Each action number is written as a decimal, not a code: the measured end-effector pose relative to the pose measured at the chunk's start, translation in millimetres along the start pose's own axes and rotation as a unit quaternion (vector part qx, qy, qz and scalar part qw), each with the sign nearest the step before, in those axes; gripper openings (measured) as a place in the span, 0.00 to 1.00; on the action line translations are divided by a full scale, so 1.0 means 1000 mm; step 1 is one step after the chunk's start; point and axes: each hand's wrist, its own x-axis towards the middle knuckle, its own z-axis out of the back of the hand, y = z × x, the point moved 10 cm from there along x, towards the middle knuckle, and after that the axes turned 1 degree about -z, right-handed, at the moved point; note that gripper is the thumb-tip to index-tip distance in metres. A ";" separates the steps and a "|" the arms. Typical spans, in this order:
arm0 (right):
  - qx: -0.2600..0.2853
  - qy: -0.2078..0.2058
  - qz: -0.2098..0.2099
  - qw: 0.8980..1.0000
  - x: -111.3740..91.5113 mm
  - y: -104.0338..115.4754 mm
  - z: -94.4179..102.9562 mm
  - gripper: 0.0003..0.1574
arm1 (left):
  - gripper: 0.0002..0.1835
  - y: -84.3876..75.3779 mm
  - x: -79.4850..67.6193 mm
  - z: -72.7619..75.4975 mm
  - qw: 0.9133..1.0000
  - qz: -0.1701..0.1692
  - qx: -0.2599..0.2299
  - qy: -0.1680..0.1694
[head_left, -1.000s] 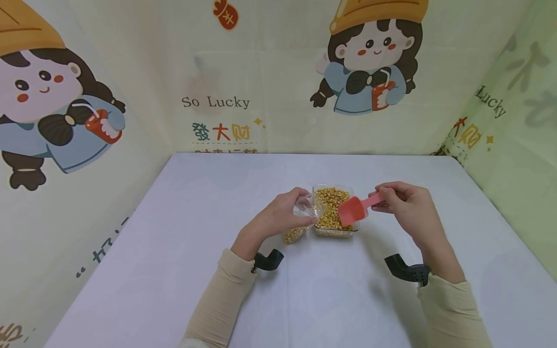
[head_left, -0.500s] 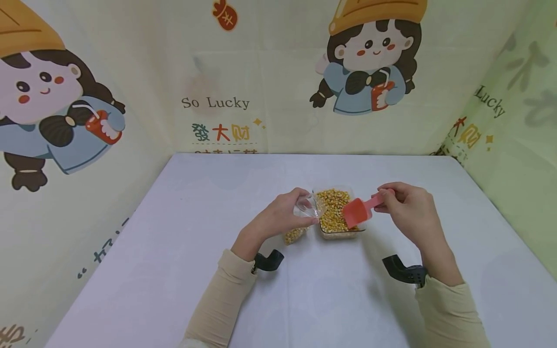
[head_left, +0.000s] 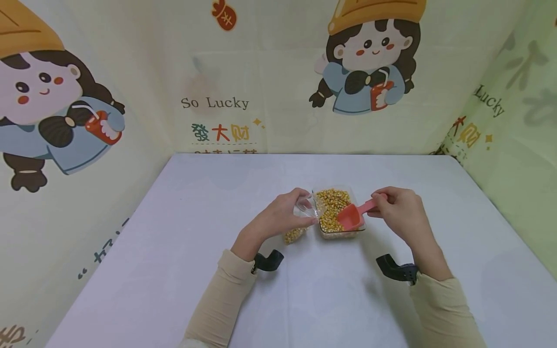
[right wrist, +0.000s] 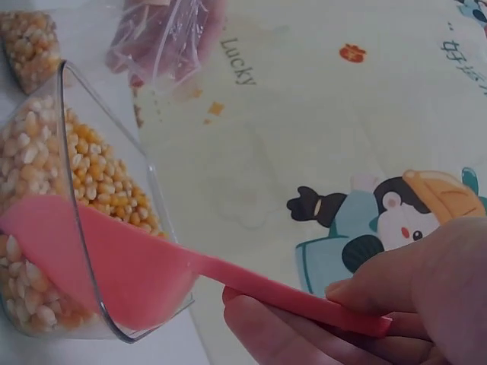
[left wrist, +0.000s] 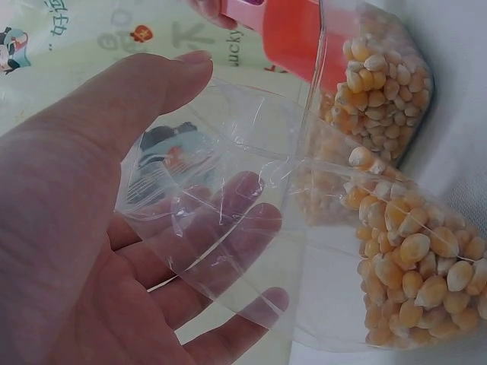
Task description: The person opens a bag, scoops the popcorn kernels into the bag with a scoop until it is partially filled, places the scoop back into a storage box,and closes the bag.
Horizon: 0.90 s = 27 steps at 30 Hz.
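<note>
My left hand (head_left: 280,212) holds the mouth of a clear plastic bag (left wrist: 319,251), thumb and fingers spread around it. Corn kernels (left wrist: 426,277) fill the bottom of this bag, which rests on the table. My right hand (head_left: 402,212) pinches the handle of a pink scoop (head_left: 350,217) between thumb and fingers. The blade of the scoop sits down in a clear square container (right wrist: 125,323), among yellow corn kernels (right wrist: 103,179). The container stands just right of the bag, and the right wrist view shows the scoop's blade through its wall.
A white tabletop (head_left: 278,299) spreads around the hands. Printed cloth (head_left: 287,77) with cartoon figures hangs along the back and both sides. A black camera mount (head_left: 269,261) sits on my left wrist, another mount (head_left: 396,268) on my right.
The container first shifted slightly right. Then my right hand moved left and a little nearer, bringing the scoop's blade down into the corn. My left hand stays in place with the bag.
</note>
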 end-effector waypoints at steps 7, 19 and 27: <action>0.018 0.022 -0.027 0.999 0.005 -0.013 -0.004 0.23 | 0.37 0.000 0.000 -0.001 1.000 0.006 0.005 0.000; 0.078 0.102 -0.072 0.989 0.010 -0.040 -0.017 0.22 | 0.37 0.000 0.000 0.000 1.000 0.006 0.002 -0.002; 0.129 0.151 -0.074 0.977 0.009 -0.046 -0.025 0.24 | 0.37 0.001 -0.001 0.000 1.000 0.007 0.006 0.000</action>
